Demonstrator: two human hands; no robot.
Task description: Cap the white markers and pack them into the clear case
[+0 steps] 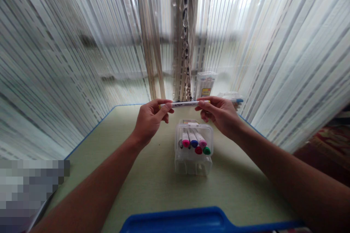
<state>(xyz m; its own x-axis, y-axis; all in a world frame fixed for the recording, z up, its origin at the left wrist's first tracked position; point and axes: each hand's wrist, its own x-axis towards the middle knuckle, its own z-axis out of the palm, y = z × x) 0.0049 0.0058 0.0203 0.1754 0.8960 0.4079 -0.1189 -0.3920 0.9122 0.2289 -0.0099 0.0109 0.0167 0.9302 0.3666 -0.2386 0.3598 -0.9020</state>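
A white marker [184, 104] with yellow ends and dark print is held level above the far part of the table. My left hand [151, 118] pinches its left end between thumb and fingers. The right end sits in the pinch of my right hand [218, 113]. Below and between the hands stands a clear plastic case [193, 165], its upper part tilted toward me. Several markers [193, 143] lie inside it, with pink, blue, purple, red and green ends facing me.
The light green table [153, 182] has a blue edge. A blue plastic piece [175, 222] lies at the near edge. Another clear case [207, 83] with a yellow label and a clear package [232, 97] stand at the back. String curtains [109, 43] hang behind and on both sides.
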